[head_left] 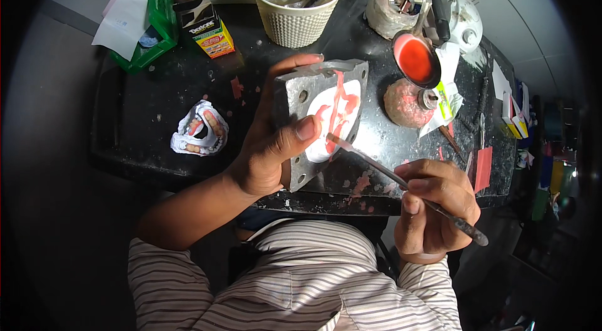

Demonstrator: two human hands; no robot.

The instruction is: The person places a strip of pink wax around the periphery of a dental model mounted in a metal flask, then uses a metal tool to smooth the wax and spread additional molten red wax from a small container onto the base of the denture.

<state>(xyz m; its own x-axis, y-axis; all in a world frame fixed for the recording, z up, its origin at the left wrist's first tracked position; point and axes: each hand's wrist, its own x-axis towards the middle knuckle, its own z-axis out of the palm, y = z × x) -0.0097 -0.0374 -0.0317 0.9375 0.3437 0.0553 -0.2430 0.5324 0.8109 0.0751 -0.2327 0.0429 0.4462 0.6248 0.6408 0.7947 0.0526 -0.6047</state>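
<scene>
Flask (326,111) gripped in left hand (269,143), tilted upright.

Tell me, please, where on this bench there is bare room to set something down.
Bare dark top lies between the green tray, the white dental cast and the left hand holding the metal flask. The back edge around the woven basket and the red bowl is crowded.

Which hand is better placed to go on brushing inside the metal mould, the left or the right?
Probably the right hand: it already grips the brush, whose tip lies at the white plaster inside the metal mould. The left hand is occupied holding that mould tilted above the black table.
</scene>
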